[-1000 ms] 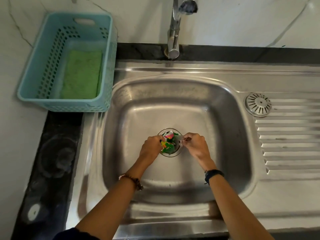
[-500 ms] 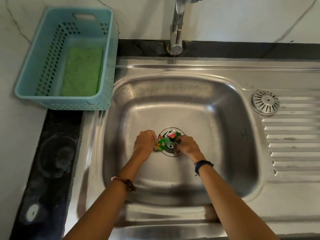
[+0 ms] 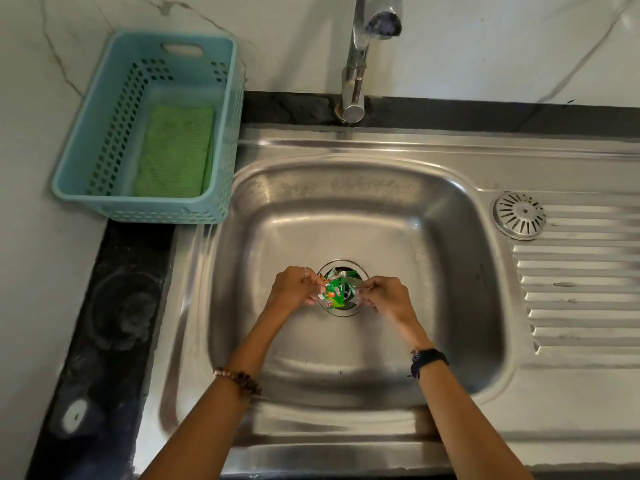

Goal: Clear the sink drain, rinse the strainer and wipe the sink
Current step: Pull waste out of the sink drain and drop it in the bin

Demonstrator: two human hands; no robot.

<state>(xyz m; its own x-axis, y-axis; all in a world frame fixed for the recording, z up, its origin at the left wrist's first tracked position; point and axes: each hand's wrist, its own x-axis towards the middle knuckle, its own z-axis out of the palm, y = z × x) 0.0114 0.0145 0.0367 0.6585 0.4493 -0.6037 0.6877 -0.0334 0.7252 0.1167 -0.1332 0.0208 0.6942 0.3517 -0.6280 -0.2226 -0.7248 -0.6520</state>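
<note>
While the steel sink point(image 3: 450, 237) is dry and the tap point(image 3: 356, 64) off, we're on step one — clearing the drain point(image 3: 341, 311). Left hand point(image 3: 294, 289) and right hand point(image 3: 384, 296) sit either side of it, fingers pinched on the crumpled wrapper scraps point(image 3: 336, 292), likely to lift them together. Basket point(image 3: 114, 133) with the green cloth point(image 3: 175, 150) waits on the bench; strainer point(image 3: 518, 215) lies on the drainboard — nothing blocks.
</note>
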